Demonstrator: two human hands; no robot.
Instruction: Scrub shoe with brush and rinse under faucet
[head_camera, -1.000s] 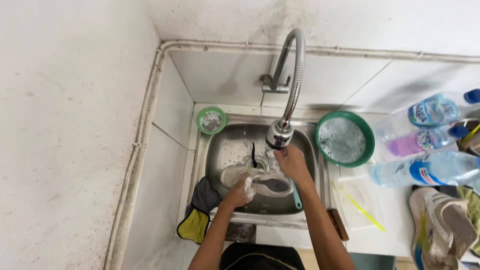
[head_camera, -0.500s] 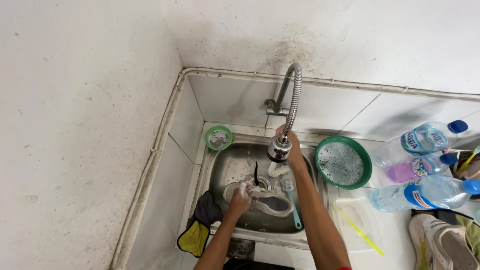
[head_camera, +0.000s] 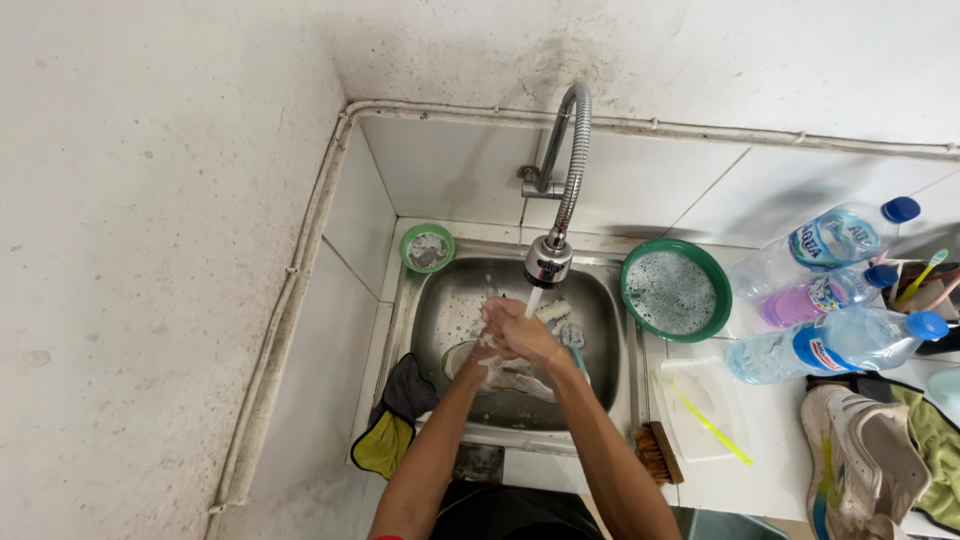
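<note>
Taking the sink (head_camera: 432, 330) as landmark: a small green cup (head_camera: 427, 247) sat on its back-left corner, and a dark-and-yellow cloth (head_camera: 395, 420) hung over its front-left edge. Inside the basin lay a pale shoe (head_camera: 500, 375), its long axis running left to right — directly below the hands. The left hand (head_camera: 487, 352) and right hand (head_camera: 522, 330) met over it under the faucet (head_camera: 549, 262) stream, fingers folded loosely around each other, soapy, holding nothing else that could be made out. The left hand was nearer the shoe, just above it. Right of the sink stood a green bowl of suds (head_camera: 674, 291), then plastic bottles (head_camera: 838, 340).
</note>
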